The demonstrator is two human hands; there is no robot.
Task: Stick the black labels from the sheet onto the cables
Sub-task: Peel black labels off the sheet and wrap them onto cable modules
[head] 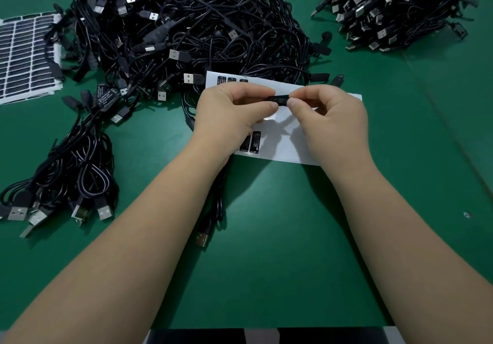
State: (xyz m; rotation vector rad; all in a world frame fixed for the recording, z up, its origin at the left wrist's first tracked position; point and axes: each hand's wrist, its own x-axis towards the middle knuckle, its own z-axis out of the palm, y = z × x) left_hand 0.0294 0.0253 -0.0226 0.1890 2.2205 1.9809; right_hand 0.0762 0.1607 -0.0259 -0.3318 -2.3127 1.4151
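Observation:
Both hands meet above a white label sheet on the green table. My left hand and my right hand pinch the two ends of a small black cable controller block that carries a black label with white print. The cable from this block runs down under my left wrist to a USB plug near the table's middle. A few black labels remain on the sheet beneath my left hand, and three more sit at its far left corner.
A big tangle of black USB cables lies behind the sheet, another heap at the far right. Labelled cables lie at the left. A full label sheet lies at the far left edge.

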